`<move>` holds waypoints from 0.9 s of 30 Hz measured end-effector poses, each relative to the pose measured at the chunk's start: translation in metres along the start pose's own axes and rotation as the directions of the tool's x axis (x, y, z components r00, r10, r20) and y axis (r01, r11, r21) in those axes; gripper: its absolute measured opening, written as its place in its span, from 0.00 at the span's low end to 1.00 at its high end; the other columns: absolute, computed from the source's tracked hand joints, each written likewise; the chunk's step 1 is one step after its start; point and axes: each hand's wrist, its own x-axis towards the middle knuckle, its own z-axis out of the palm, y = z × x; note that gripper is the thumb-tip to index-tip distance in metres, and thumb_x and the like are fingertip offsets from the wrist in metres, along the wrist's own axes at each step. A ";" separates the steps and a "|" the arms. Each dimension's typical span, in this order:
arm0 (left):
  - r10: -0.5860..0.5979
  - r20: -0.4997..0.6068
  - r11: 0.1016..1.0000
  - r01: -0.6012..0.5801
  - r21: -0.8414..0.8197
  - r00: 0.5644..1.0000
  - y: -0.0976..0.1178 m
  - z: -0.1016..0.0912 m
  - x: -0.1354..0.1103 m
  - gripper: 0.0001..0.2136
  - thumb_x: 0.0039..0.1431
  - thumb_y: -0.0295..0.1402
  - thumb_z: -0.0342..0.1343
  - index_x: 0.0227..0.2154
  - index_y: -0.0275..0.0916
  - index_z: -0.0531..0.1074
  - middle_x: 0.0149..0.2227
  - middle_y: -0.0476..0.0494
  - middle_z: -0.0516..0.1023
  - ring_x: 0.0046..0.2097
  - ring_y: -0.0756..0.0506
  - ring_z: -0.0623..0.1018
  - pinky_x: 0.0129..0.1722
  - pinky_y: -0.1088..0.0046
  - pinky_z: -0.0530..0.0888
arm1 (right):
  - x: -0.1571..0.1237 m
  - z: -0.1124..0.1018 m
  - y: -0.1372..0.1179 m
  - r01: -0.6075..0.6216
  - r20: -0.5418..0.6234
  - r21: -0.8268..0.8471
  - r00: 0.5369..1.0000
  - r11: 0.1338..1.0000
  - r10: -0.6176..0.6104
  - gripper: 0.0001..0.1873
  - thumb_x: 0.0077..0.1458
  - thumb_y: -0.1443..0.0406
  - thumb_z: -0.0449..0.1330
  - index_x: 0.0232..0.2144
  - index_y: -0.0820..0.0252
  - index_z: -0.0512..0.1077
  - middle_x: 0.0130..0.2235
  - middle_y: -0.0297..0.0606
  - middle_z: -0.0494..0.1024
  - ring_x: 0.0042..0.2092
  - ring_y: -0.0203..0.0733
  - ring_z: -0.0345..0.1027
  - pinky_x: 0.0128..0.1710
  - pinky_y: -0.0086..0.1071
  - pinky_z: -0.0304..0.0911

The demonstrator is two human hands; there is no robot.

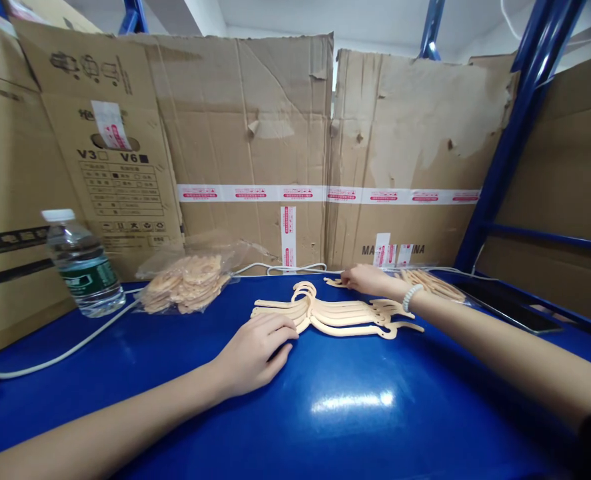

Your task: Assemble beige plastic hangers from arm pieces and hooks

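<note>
A stack of flat tan hangers [335, 313] lies on the blue table [355, 413], its long axis running left to right across the person's front, hooks toward the cardboard wall [255, 133] behind it. Taking that stack as the landmark: the left hand [258, 350] rests palm down at its left end, just on the near side, fingers held loosely together and lightly curled, the fingertips [288, 328] touching the ends of the hanger arms; it pinches nothing. The right hand [370, 279] lies beyond the stack's right half, toward the wall, stretched flat with the fingers together, their tips pressing on a single loose hanger [336, 282] that lies apart from the stack on its far side. Whether the thumb is under that piece cannot be told. So the stack sits between the two hands, the left nearer to it, the right reaching over it. A white bead bracelet [412, 297] rings the right wrist, right over the stack's right end. Further right of the stack lies another bundle of hangers [432, 283]; to its left a clear bag of tan parts [185, 283], and further left a water bottle [82, 263], with a white cable [55, 360] trailing along the table.
</note>
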 end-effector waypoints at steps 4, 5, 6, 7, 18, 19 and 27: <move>-0.016 0.027 1.000 0.016 0.001 1.000 0.000 0.000 -0.002 0.11 0.60 0.28 0.47 0.43 0.39 0.71 0.45 0.42 0.76 0.47 0.44 0.75 0.47 0.65 0.71 | -0.007 0.002 0.011 0.010 -0.034 0.021 0.999 1.000 -0.009 0.11 0.55 0.70 0.54 0.39 0.61 0.75 0.39 0.47 0.77 0.42 0.47 0.71 0.38 0.31 0.60; -0.024 0.039 1.000 0.024 0.009 0.999 0.001 -0.001 -0.002 0.12 0.60 0.28 0.47 0.44 0.39 0.71 0.46 0.42 0.76 0.48 0.43 0.74 0.49 0.64 0.71 | -0.010 0.002 0.012 0.014 -0.051 0.031 0.999 0.999 -0.013 0.12 0.56 0.70 0.54 0.41 0.62 0.74 0.41 0.48 0.77 0.45 0.48 0.70 0.41 0.32 0.61; -0.041 0.048 0.999 0.040 0.023 0.998 0.002 -0.003 -0.002 0.13 0.60 0.28 0.47 0.46 0.39 0.70 0.47 0.41 0.76 0.49 0.43 0.74 0.50 0.64 0.70 | -0.013 0.002 0.013 0.019 -0.068 0.041 0.998 0.999 -0.016 0.13 0.57 0.69 0.54 0.43 0.63 0.73 0.43 0.49 0.76 0.47 0.48 0.69 0.43 0.33 0.61; -0.067 0.049 0.997 0.065 0.045 0.996 0.003 -0.004 -0.002 0.14 0.59 0.28 0.48 0.47 0.39 0.69 0.48 0.41 0.75 0.50 0.42 0.73 0.51 0.62 0.69 | -0.017 0.002 0.012 0.023 -0.084 0.049 0.996 0.999 -0.019 0.14 0.59 0.67 0.52 0.45 0.64 0.72 0.45 0.49 0.75 0.48 0.48 0.68 0.45 0.33 0.61; -0.543 0.274 0.839 0.498 0.219 0.794 -0.010 0.010 0.003 0.30 0.63 0.48 0.39 0.64 0.36 0.51 0.66 0.33 0.49 0.66 0.30 0.48 0.60 0.45 0.53 | -0.080 0.018 -0.080 0.175 -0.220 0.198 0.967 0.964 -0.130 0.36 0.62 0.49 0.42 0.63 0.69 0.53 0.63 0.55 0.55 0.64 0.58 0.46 0.61 0.50 0.49; -0.535 0.283 0.844 0.489 0.222 0.796 -0.012 0.012 0.004 0.30 0.64 0.48 0.38 0.64 0.36 0.50 0.66 0.32 0.48 0.66 0.30 0.47 0.60 0.46 0.53 | -0.078 0.021 -0.081 0.155 -0.180 0.199 0.976 0.968 -0.120 0.36 0.63 0.49 0.39 0.63 0.70 0.53 0.63 0.56 0.55 0.64 0.57 0.47 0.61 0.50 0.49; -0.538 0.281 0.839 0.474 0.266 0.795 -0.019 0.026 0.031 0.29 0.64 0.45 0.39 0.64 0.35 0.51 0.66 0.31 0.49 0.66 0.30 0.49 0.60 0.47 0.55 | -0.059 0.027 -0.051 0.119 -0.058 0.232 0.992 0.965 -0.108 0.37 0.64 0.50 0.35 0.62 0.77 0.53 0.63 0.59 0.52 0.65 0.54 0.44 0.64 0.46 0.43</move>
